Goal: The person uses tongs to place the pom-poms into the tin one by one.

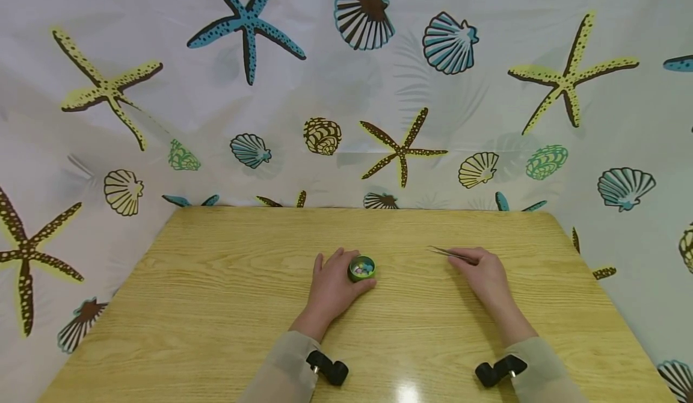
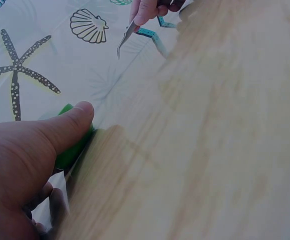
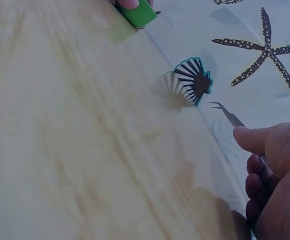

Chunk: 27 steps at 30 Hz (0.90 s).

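Observation:
My left hand (image 1: pixel 334 287) holds a small round green container (image 1: pixel 354 278), thumb at its near side and fingers round its left and far side. Several small pieces (image 1: pixel 363 267) in blue, pink and yellow lie inside. In the left wrist view the thumb presses against the green wall and hides part of it. To the right, my right hand (image 1: pixel 484 275) pinches a pair of tweezers (image 1: pixel 445 252) between thumb and fingers. Their thin, bent tips point left toward the container and stand slightly apart, with nothing between them in the right wrist view.
Both hands are over a light wood-grain table (image 1: pixel 216 307). A white cloth (image 1: pixel 325 90) printed with starfish and shells hangs behind the table and along both sides. Black wrist mounts (image 1: pixel 327 367) sit on both sleeves (image 1: pixel 284 367).

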{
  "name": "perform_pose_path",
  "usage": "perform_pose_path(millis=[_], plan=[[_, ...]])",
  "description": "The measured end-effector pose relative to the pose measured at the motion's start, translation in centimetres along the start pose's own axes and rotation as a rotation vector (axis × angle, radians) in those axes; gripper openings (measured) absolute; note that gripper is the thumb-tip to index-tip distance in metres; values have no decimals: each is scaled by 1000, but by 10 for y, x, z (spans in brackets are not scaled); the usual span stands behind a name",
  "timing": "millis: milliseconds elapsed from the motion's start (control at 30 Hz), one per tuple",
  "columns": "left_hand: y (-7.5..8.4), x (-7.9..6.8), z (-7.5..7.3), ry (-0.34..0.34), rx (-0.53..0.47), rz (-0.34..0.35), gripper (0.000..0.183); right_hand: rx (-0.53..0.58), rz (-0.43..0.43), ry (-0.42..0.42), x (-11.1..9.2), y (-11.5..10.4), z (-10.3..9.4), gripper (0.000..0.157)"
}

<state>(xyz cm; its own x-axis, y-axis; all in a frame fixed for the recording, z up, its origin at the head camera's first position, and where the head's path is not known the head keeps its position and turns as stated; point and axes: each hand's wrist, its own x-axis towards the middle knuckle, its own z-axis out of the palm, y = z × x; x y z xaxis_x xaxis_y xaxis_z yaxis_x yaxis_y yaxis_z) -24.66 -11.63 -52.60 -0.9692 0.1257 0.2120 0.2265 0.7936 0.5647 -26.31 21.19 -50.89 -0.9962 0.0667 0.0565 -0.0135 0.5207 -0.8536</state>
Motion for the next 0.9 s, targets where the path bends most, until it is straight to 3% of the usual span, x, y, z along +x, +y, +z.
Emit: perform_pose_path(millis=[200,900], plan=[[0,0,0,2,-12,1,73,-33,22,23,1,5,-1,34],[0,-2,0,7,-20,5,72,-163,-47,12,0,10,1,27]])
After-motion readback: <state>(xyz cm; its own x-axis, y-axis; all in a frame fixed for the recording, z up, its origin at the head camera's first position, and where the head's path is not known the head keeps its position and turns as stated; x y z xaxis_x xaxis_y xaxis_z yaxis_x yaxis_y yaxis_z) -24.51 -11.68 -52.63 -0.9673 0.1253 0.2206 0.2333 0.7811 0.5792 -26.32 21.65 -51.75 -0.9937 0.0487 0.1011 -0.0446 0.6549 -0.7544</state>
